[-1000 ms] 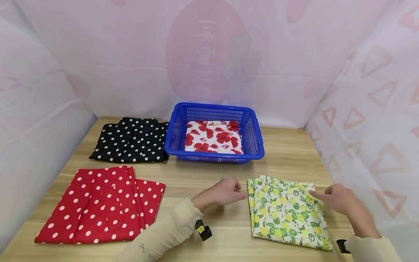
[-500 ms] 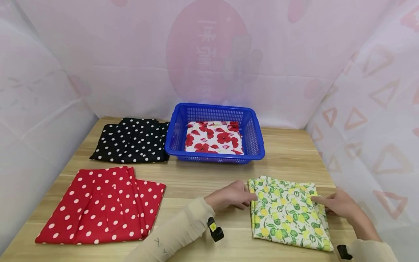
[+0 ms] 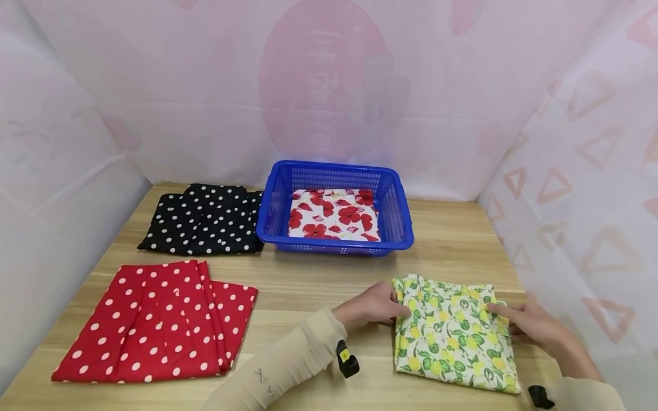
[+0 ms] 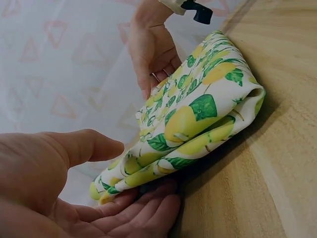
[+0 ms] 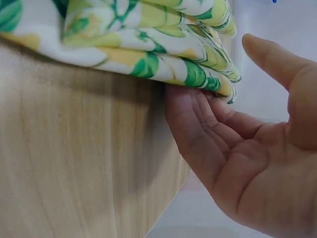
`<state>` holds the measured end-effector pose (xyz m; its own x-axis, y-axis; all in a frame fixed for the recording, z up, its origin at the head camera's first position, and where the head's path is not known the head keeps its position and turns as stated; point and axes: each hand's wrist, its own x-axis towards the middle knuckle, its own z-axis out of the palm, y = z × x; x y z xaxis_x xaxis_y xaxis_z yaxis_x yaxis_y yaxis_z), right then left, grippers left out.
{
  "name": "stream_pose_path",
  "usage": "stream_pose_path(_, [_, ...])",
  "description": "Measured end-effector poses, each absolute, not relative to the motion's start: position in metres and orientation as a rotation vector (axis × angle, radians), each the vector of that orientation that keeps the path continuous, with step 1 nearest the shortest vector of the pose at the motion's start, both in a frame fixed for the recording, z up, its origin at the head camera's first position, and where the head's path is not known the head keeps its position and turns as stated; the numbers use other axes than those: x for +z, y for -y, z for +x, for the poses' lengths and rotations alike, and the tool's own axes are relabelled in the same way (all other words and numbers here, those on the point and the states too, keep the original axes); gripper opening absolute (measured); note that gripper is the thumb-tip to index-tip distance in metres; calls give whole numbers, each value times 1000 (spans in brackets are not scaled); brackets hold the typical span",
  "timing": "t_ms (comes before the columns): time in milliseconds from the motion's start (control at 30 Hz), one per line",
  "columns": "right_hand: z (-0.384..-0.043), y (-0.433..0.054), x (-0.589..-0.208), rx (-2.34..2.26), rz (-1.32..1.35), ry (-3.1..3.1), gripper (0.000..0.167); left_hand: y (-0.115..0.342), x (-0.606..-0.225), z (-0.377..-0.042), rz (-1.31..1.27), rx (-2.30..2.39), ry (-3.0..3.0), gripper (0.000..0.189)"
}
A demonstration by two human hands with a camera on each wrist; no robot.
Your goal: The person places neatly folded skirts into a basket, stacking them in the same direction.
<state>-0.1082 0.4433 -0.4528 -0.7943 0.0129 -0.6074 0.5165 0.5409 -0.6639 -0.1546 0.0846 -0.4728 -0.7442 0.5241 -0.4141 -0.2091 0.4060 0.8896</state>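
A folded white cloth (image 3: pixel 452 337) with a lemon-and-leaf print lies on the right side of the table. At its left edge, my left hand (image 3: pixel 377 302) has its fingers slipped beneath the folded layers; in the left wrist view its thumb (image 4: pixel 96 146) is held above, close to the fabric. Over on the right edge is my right hand (image 3: pixel 537 325). The right wrist view shows those fingers (image 5: pixel 190 119) tucked under the bottom layer, with the thumb (image 5: pixel 272 57) spread away from the folds. The fingertips of both hands are hidden under the cloth.
A blue plastic basket (image 3: pixel 334 246) stands at the back middle, holding a folded cloth with red flowers (image 3: pixel 334 214). Left of it lies a black polka-dot cloth (image 3: pixel 205 220). A red polka-dot cloth (image 3: pixel 159 325) covers the front left. Fabric walls (image 3: pixel 329 131) enclose the wooden table (image 3: pixel 308 285).
My left hand has moved right to the lemon-print cloth's left edge, its fingers going underneath. My right hand's fingers have slipped under the right edge. The cloth itself has barely moved.
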Motion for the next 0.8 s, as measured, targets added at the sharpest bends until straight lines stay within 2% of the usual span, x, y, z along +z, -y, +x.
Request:
stream_pose_path(267, [-108,-438,-457,-1101,244,-2355,61,-91,-480,-152,238,1469,-1948,9])
stream_pose_path(567, [-104,-435,-454,-1019,278,-2442,63,-91,-483,-150,245,1570,-1843,13])
stream_pose_path(800, [-103,-427,-437,-1063,217,-2482,64,-86,-474,-150,229,1592,-1866,13])
